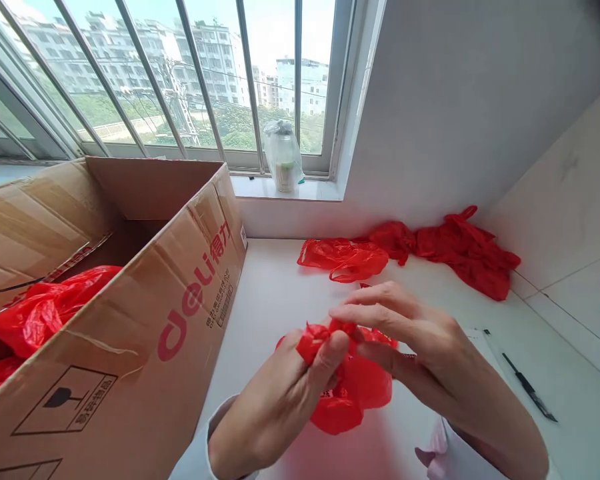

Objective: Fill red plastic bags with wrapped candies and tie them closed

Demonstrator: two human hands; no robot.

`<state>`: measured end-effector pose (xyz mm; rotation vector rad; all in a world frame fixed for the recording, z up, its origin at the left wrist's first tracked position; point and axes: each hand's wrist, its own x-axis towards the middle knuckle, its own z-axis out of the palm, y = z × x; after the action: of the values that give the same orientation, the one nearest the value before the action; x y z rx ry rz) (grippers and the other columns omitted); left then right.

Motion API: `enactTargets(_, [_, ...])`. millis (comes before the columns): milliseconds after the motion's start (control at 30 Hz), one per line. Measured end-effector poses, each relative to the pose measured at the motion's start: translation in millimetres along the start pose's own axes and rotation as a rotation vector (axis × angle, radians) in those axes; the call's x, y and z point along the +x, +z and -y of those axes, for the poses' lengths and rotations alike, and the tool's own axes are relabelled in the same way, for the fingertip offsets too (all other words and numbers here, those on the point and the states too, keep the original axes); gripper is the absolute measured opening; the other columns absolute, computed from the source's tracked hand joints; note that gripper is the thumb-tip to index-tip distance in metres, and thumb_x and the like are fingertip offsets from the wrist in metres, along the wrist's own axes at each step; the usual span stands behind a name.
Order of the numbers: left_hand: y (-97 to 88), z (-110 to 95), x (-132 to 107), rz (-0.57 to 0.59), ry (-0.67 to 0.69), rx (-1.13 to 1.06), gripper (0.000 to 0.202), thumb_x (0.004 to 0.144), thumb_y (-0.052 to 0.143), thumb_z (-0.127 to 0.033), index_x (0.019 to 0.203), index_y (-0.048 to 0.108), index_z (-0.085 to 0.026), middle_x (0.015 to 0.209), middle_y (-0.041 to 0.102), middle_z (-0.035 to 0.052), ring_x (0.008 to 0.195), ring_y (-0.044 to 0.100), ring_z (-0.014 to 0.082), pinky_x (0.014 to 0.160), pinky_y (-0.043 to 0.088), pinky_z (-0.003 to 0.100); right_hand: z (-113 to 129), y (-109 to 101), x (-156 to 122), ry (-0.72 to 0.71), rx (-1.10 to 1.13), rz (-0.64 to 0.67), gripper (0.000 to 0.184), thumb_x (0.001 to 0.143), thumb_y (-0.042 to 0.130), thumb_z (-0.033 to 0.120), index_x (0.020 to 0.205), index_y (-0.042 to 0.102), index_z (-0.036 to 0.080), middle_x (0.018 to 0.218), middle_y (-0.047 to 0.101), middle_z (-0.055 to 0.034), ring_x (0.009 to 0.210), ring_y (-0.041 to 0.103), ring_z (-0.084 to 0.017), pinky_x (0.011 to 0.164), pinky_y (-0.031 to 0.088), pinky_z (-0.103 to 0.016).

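Observation:
Both my hands hold a crumpled red plastic bag point(353, 387) just above the white counter point(270, 293). My left hand point(280, 400) pinches the bag's bunched top between thumb and fingers. My right hand point(420, 347) grips the same bunch from the right, fingers pressed together over it. The bag's body hangs below my fingers. An open cardboard box point(145, 313) with red print stands directly to the left, with red bags point(45, 307) inside it.
More red plastic bags point(345, 259) point(460, 250) lie in a row along the back wall. A black utility knife point(530, 388) rests on the counter at right. A wrapped jar point(283, 157) stands on the windowsill under the barred window.

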<state>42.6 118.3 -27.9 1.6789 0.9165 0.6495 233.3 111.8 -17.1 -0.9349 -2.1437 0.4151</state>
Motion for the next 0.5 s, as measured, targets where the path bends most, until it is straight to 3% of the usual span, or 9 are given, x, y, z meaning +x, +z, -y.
enactTargets(100, [-3.4, -4, 8, 0.046, -0.092, -0.118, 0.048, 0.093, 0.033, -0.056, 0.065, 0.047, -0.019, 0.059, 0.037, -0.0041, 0.054, 0.036, 0.0104, 0.051, 0.037, 0.022, -16, 1, 4, 0.054, 0.099, 0.050, 0.019, 0.092, 0.050, 0.014, 0.102, 0.063, 0.023, 0.089, 0.065, 0.0003, 0.076, 0.059, -0.009, 0.068, 0.048, -0.021])
enactTargets(200, [-4.8, 1, 14, 0.056, -0.105, -0.239, 0.047, 0.094, 0.033, -0.053, 0.065, 0.046, -0.019, 0.053, 0.041, -0.0052, 0.049, 0.035, 0.0088, 0.051, 0.034, 0.022, -18, 4, 5, 0.080, 0.117, -0.107, 0.013, 0.089, 0.055, 0.012, 0.088, 0.063, 0.022, 0.078, 0.063, 0.0030, 0.069, 0.058, -0.008, 0.065, 0.047, -0.020])
enactTargets(267, [-8.3, 6, 18, 0.051, -0.099, -0.344, 0.040, 0.095, 0.036, -0.050, 0.076, 0.052, -0.019, 0.056, 0.050, -0.0045, 0.050, 0.041, 0.0085, 0.056, 0.038, 0.021, -12, 2, 2, 0.070, 0.098, -0.203, 0.013, 0.088, 0.056, 0.010, 0.086, 0.062, 0.021, 0.078, 0.064, 0.0034, 0.071, 0.058, -0.008, 0.067, 0.047, -0.019])
enactTargets(333, [-13.9, 9, 21, 0.043, -0.070, -0.408, 0.030, 0.095, 0.042, -0.044, 0.090, 0.058, -0.019, 0.066, 0.058, -0.0028, 0.057, 0.047, 0.0083, 0.062, 0.040, 0.021, -5, -4, -4, 0.016, 0.117, -0.069, 0.013, 0.088, 0.056, 0.009, 0.087, 0.061, 0.021, 0.079, 0.064, 0.0030, 0.073, 0.059, -0.007, 0.067, 0.047, -0.018])
enactTargets(433, [-20.4, 11, 19, 0.178, 0.012, -0.334, 0.014, 0.089, 0.057, -0.030, 0.089, 0.061, -0.017, 0.079, 0.061, -0.0010, 0.068, 0.051, 0.0081, 0.064, 0.039, 0.018, 0, -14, -12, -0.090, 0.157, 0.361, 0.007, 0.088, 0.059, 0.016, 0.092, 0.063, 0.020, 0.084, 0.067, 0.0010, 0.072, 0.061, -0.008, 0.064, 0.047, -0.018])
enactTargets(467, [-20.2, 10, 16, 0.224, 0.054, -0.249, 0.006, 0.085, 0.059, -0.022, 0.084, 0.060, -0.017, 0.078, 0.060, -0.0020, 0.069, 0.050, 0.0078, 0.062, 0.038, 0.017, -1, -16, -13, -0.093, 0.174, 0.398, 0.007, 0.088, 0.060, 0.018, 0.094, 0.064, 0.021, 0.084, 0.068, 0.0007, 0.071, 0.061, -0.009, 0.063, 0.047, -0.019])
enactTargets(500, [-18.5, 10, 14, 0.245, 0.091, -0.134, 0.005, 0.082, 0.058, -0.013, 0.080, 0.057, -0.017, 0.073, 0.057, -0.0041, 0.065, 0.048, 0.0067, 0.058, 0.037, 0.016, -3, -16, -12, -0.073, 0.200, 0.341, 0.007, 0.088, 0.060, 0.019, 0.094, 0.064, 0.021, 0.083, 0.068, 0.0007, 0.070, 0.061, -0.009, 0.063, 0.047, -0.020])
